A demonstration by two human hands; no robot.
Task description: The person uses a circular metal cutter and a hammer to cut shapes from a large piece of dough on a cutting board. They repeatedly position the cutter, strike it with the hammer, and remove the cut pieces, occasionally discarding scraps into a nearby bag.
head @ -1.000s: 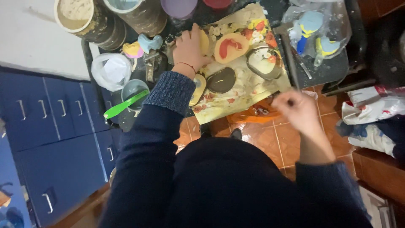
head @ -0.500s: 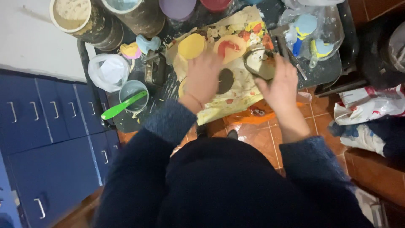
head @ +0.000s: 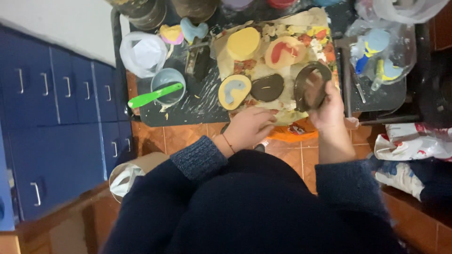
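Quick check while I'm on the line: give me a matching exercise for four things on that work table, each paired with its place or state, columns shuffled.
Things:
1. green spatula
2. dark ring mould
3. yellow round block
4. white plastic bag

Places or states:
A. held in the right hand
B. at the table's left end, behind the cup
C. resting across a small grey cup
D. lying on the paper, far side

Pairs: 1-C, 2-A, 3-D, 4-B
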